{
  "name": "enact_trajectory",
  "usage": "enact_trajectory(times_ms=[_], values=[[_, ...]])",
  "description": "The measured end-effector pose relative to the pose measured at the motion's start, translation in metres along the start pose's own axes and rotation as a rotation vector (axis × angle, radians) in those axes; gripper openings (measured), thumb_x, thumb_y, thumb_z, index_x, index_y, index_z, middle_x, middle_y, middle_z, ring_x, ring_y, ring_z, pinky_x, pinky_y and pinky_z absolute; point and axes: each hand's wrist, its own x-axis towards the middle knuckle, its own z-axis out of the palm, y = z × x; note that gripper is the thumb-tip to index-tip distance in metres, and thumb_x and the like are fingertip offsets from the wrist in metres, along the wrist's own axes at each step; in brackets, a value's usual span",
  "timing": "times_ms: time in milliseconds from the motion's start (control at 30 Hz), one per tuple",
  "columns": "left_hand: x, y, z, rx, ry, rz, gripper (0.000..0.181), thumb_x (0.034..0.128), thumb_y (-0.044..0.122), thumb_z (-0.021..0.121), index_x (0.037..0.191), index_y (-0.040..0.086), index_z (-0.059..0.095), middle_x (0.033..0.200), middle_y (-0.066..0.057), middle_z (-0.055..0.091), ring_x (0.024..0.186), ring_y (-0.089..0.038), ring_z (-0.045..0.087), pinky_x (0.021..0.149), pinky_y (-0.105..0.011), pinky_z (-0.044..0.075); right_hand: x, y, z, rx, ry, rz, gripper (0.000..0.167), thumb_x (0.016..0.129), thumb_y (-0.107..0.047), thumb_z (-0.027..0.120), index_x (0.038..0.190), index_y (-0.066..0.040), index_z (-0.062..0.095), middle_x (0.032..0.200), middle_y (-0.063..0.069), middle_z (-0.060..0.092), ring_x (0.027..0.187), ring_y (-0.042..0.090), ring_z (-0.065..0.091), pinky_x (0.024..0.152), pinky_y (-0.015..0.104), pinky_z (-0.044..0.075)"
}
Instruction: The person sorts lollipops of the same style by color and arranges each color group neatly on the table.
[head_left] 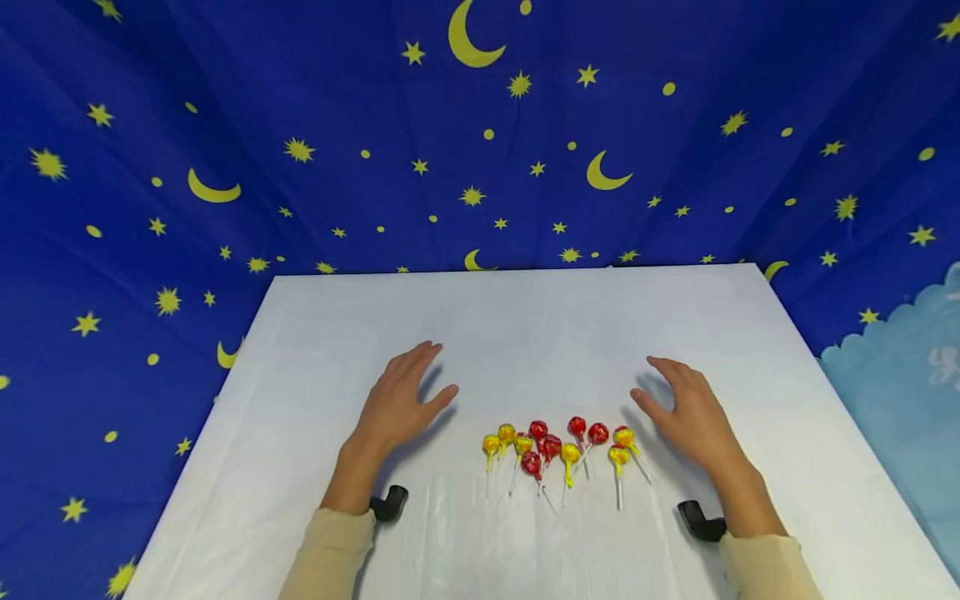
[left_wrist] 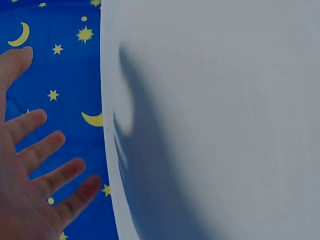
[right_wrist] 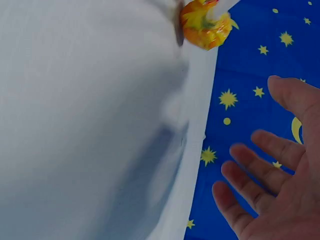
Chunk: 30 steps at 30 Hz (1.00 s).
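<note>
Lollipops (head_left: 552,447) in red and yellow wrappers are lying in a loose cluster toward five o'clock of the head view, on the white table (head_left: 517,333), most of their thin sticks (head_left: 619,492) pointing about six o'clock. The left hand (head_left: 400,403), between seven and eight o'clock, and the right hand (head_left: 692,417), at four, are hovering on both sides of them, each holding nothing, the thumb standing wide from the fingers. By my judgement, each lollipop is weighing very little; its round candy should be hard but may chip from a fall, and the glossy wrapper could be slipping under fingertips. The stick is looking stiff, yet easy to roll. Since several heads are sitting close together, I am preferring a gentle pinch on the stick, just below the wrapper.
</note>
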Motion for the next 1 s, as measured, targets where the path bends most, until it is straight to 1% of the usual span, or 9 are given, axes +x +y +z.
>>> enact_trajectory(times_ms=[67, 167, 300, 400, 567, 667, 733, 867, 1000], values=[[0.0, 0.003, 0.0, -0.085, 0.002, -0.003, 0.068, 0.0886, 0.064, 0.052, 0.145, 0.027, 0.043, 0.147, 0.003, 0.039, 0.133, -0.023, 0.037, 0.102, -0.051, 0.034, 0.001, -0.002, -0.001, 0.029, -0.009, -0.014, 0.059, 0.091, -0.044, 0.063, 0.134, -0.004, 0.053, 0.131, 0.018, 0.052, 0.119, 0.039, 0.045, 0.094, 0.059, 0.037], [-0.001, 0.008, 0.001, -0.205, -0.008, -0.022, 0.058, 0.0888, 0.059, 0.057, 0.136, 0.025, 0.054, 0.136, 0.005, 0.051, 0.12, -0.019, 0.05, 0.095, -0.046, 0.041, 0.0, -0.003, -0.001, 0.078, -0.026, -0.032, 0.047, 0.091, -0.039, 0.066, 0.125, -0.007, 0.061, 0.12, 0.012, 0.059, 0.107, 0.032, 0.053, 0.086, 0.054, 0.044], [-0.003, 0.017, 0.004, -0.26, -0.038, 0.029, 0.046, 0.0887, 0.051, 0.063, 0.123, 0.02, 0.066, 0.118, 0.007, 0.062, 0.097, -0.015, 0.059, 0.08, -0.04, 0.047, -0.003, -0.007, 0.0, 0.116, -0.046, -0.054, 0.038, 0.09, -0.038, 0.067, 0.116, -0.01, 0.068, 0.11, 0.005, 0.064, 0.096, 0.026, 0.056, 0.08, 0.049, 0.047], [-0.004, 0.024, 0.007, -0.258, -0.061, 0.09, 0.039, 0.0884, 0.045, 0.067, 0.117, 0.017, 0.069, 0.108, 0.005, 0.065, 0.088, -0.016, 0.059, 0.074, -0.038, 0.046, -0.005, -0.011, 0.001, 0.123, -0.064, -0.06, 0.034, 0.089, -0.037, 0.069, 0.112, -0.012, 0.07, 0.107, 0.002, 0.065, 0.093, 0.024, 0.055, 0.079, 0.047, 0.046], [-0.006, 0.033, 0.014, -0.274, -0.093, 0.127, 0.037, 0.0871, 0.04, 0.07, 0.115, 0.016, 0.069, 0.104, 0.004, 0.066, 0.084, -0.014, 0.058, 0.075, -0.037, 0.046, -0.004, -0.017, 0.005, 0.135, -0.12, -0.06, 0.03, 0.087, -0.032, 0.072, 0.109, -0.012, 0.071, 0.106, -0.001, 0.065, 0.095, 0.022, 0.054, 0.081, 0.046, 0.045], [-0.005, 0.036, 0.016, -0.229, -0.118, 0.148, 0.039, 0.0864, 0.043, 0.07, 0.115, 0.016, 0.069, 0.103, 0.005, 0.066, 0.084, -0.011, 0.057, 0.075, -0.035, 0.047, -0.006, -0.017, 0.009, 0.133, -0.163, -0.062, 0.03, 0.086, -0.031, 0.074, 0.11, -0.014, 0.071, 0.105, -0.001, 0.065, 0.096, 0.021, 0.054, 0.082, 0.047, 0.044], [-0.004, 0.039, 0.017, -0.187, -0.127, 0.169, 0.04, 0.0864, 0.046, 0.069, 0.115, 0.017, 0.069, 0.104, 0.005, 0.066, 0.085, -0.01, 0.057, 0.075, -0.034, 0.048, -0.006, -0.017, 0.011, 0.133, -0.182, -0.066, 0.032, 0.084, -0.033, 0.075, 0.11, -0.015, 0.071, 0.105, -0.002, 0.065, 0.097, 0.021, 0.054, 0.086, 0.049, 0.04], [-0.001, 0.045, 0.018, -0.147, -0.144, 0.199, 0.042, 0.0865, 0.05, 0.067, 0.115, 0.019, 0.069, 0.106, 0.006, 0.066, 0.087, -0.01, 0.058, 0.075, -0.033, 0.048, -0.007, -0.018, 0.017, 0.14, -0.185, -0.079, 0.034, 0.083, -0.035, 0.076, 0.11, -0.015, 0.071, 0.104, -0.002, 0.066, 0.098, 0.021, 0.054, 0.091, 0.054, 0.031], [-0.001, 0.051, 0.019, -0.182, -0.181, 0.192, 0.042, 0.0868, 0.048, 0.067, 0.116, 0.018, 0.068, 0.109, 0.008, 0.064, 0.091, -0.011, 0.059, 0.079, -0.033, 0.048, -0.008, -0.02, 0.02, 0.167, -0.187, -0.085, 0.033, 0.083, -0.033, 0.077, 0.11, -0.015, 0.071, 0.105, -0.003, 0.066, 0.099, 0.021, 0.056, 0.089, 0.051, 0.039]])
